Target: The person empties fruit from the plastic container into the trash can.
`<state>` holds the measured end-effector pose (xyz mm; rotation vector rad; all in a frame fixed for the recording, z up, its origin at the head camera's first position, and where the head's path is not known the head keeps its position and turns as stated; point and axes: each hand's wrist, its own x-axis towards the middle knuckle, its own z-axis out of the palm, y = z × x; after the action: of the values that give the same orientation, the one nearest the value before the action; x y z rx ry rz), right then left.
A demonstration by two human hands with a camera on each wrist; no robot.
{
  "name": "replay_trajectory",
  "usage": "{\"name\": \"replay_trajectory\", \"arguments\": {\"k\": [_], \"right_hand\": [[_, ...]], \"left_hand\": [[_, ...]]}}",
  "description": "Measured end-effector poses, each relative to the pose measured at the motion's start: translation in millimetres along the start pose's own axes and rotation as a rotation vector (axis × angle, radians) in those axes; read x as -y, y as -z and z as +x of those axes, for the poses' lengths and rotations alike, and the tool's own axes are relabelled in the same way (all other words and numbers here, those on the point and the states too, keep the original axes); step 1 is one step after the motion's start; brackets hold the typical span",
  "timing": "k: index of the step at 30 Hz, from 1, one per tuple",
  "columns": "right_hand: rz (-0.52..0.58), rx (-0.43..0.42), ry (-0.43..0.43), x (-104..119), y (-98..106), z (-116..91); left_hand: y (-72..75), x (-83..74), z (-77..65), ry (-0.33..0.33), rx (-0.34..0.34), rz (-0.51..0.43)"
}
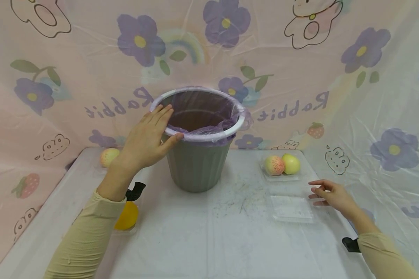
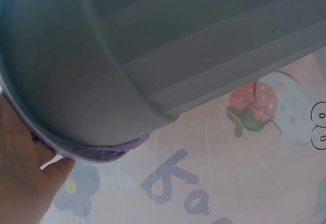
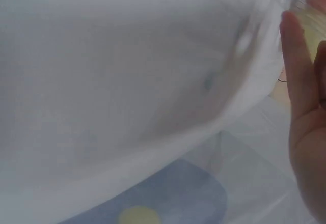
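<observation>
Both arms (image 1: 87, 240) reached forward, well apart.
The left grip (image 1: 144, 138) sat higher, fingers (image 1: 163, 114) straight, thumb (image 1: 172, 142) spread aside; the right grip (image 1: 336, 198) was lower, its fingers loosely extended and slightly apart.

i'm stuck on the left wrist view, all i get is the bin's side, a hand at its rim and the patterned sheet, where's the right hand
Observer: The head view has the right hand beside a clear plastic tray, well apart from the bin.
Operator: ok and what's just beyond that tray, can't see any of it from here
Observer: A second tray, holding a pink-speckled fruit and a yellow-green fruit side by side.
</observation>
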<state>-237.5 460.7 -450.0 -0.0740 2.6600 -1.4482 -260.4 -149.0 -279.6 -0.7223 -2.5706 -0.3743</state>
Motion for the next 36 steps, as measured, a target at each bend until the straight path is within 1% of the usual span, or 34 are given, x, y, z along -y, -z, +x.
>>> {"name": "replay_trajectory", "arguments": {"k": [4, 10, 15, 17, 20, 25, 28, 30, 32, 36], "right_hand": [[-0.048, -0.001, -0.019, -2, -3, 0], [-0.051, 0.028, -0.037, -3, -3, -1], [-0.072, 0.039, -0.053, -2, -2, -3], [-0.064, 0.033, -0.057, -2, -2, -3], [-0.042, 0.024, -0.021, -2, -1, -3], [0.007, 0.008, 0.074, 1, 8, -2], [-0.004, -0.029, 0.098, 9, 14, -2], [-0.033, -0.068, 0.103, 16, 18, -1], [-0.072, -0.115, 0.103, 23, 22, 2], [-0.191, -0.197, 0.102, 35, 26, 13]], "left_hand": [[-0.2, -0.2, -0.1, -0.001, 0.0, -0.002], [-0.1, -0.8, 0.0, 0.0, 0.0, -0.01], [-0.1, -0.8, -0.4, 0.003, 0.004, -0.014], [-0.2, -0.6, -0.5, 0.004, 0.004, -0.013], [-0.3, -0.3, -0.5, 0.007, 0.004, -0.014], [-0.4, -0.3, -0.4, 0.008, 0.003, -0.016], [-0.6, -0.4, -0.3, 0.007, 0.001, -0.015], [-0.8, -0.3, -0.3, 0.007, -0.001, -0.015], [-0.8, -0.3, -0.5, 0.008, -0.001, -0.02], [-0.6, -0.4, -0.8, 0.007, 0.003, -0.022]]}}
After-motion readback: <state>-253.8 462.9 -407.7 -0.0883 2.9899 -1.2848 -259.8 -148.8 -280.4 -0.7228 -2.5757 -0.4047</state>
